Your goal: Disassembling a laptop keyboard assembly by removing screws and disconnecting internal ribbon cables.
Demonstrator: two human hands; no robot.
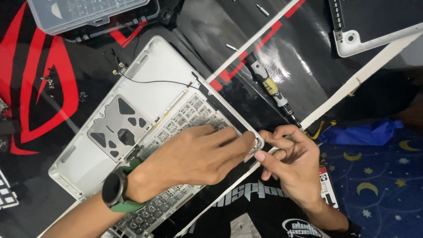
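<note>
The silver aluminium laptop shell (145, 88), stripped open with the back of its keyboard showing, lies slantwise across the black-and-red desk mat (44, 88). Its rounded corner at about four o'clock sits right under the fingertips of both hands. The left hand (194, 156) lies flat over the keyboard backing, fingers stretched long and close together, tips pressing on that corner's rim. The right hand (293, 161) comes in from five o'clock, fingers curled narrow, thumb and forefinger pinched at the same corner; whether they grip anything small I cannot tell. A green-strapped black wristwatch (116, 189) sits on the left wrist.

At twelve o'clock from the right hand lies a black screwdriver with a yellow band (271, 83), just apart from the knuckles. A clear plastic parts box (83, 13) rests at eleven o'clock, and a second silver panel (374, 26) at one o'clock. A dark blue cloth with yellow moons and stars (379, 185) lies at four o'clock.
</note>
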